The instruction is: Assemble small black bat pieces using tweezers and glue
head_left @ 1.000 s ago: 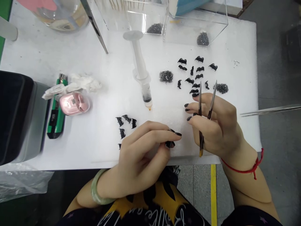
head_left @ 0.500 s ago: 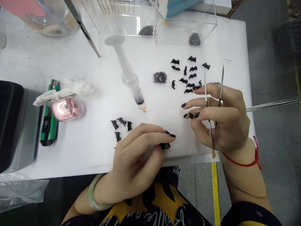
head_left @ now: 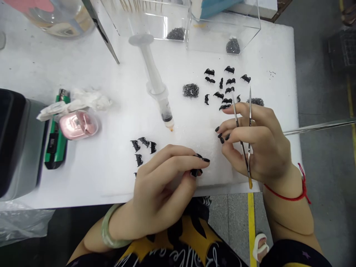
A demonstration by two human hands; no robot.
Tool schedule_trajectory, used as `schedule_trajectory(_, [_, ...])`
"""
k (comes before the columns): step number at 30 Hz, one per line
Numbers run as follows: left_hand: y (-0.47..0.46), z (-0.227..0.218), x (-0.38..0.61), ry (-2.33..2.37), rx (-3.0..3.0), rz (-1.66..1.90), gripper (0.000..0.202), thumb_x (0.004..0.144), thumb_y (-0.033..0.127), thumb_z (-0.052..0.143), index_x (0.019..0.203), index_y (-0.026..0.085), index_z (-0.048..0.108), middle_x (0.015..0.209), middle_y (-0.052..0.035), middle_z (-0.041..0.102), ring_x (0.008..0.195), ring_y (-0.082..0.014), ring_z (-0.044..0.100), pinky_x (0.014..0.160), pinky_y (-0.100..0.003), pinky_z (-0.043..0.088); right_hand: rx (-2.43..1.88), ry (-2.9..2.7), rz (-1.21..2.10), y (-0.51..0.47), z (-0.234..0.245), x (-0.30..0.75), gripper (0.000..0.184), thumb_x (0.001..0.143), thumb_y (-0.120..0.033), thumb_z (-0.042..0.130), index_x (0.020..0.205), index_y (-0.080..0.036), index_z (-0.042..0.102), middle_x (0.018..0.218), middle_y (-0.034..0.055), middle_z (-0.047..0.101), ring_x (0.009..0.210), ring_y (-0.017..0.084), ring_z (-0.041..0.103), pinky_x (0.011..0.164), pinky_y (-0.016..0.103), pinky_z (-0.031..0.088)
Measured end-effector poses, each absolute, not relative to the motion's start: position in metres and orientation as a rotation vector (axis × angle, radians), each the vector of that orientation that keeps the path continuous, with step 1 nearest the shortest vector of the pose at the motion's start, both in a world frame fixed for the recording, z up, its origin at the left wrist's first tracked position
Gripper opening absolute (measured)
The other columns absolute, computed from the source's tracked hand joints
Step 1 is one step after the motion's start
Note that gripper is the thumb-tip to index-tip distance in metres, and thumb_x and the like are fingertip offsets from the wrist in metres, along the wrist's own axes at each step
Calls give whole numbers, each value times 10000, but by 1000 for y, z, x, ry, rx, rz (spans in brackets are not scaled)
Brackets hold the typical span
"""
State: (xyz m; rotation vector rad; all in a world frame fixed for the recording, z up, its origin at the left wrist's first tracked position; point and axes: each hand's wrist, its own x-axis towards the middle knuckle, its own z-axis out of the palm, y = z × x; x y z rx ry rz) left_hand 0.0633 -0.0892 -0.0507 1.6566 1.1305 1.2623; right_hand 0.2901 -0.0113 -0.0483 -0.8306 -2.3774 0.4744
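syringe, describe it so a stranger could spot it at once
Start at the white foam sheet and look at its middle, ahead of the left hand. The syringe lies there slanted, plunger toward the clear boxes, tip toward the person. It is the only long translucent tube, dark-banded and orange-tipped, unlike the thin metal tweezers in the right hand.

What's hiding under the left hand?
The left hand seems to pinch a small black piece. Another black piece peeks out at the hand's edge. Anything else beneath the palm is covered.
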Motion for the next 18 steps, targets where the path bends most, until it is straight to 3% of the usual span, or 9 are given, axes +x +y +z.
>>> schedule_trajectory(5, [-90,-51,63,1110,1655,1267,401,858,-106,529,1078,169,720,1020,-69,710,859,-140,694,657,-230,597,-874,-2335,560,-10,-47,286,410,849,19,596,1071,-296,456,1286,111,523,1245,335,659,939,532,632])
schedule_trajectory(18, [-89,-50,64,1110,1659,1262,345,855,-111,529,1042,109,717,1011,-73,699,825,-104,681,635,-195,551,-858,-2293,637,-4,-50,291,360,856,-33,632,1083,-275,493,1210,94,523,1230,324,668,868,460,632])
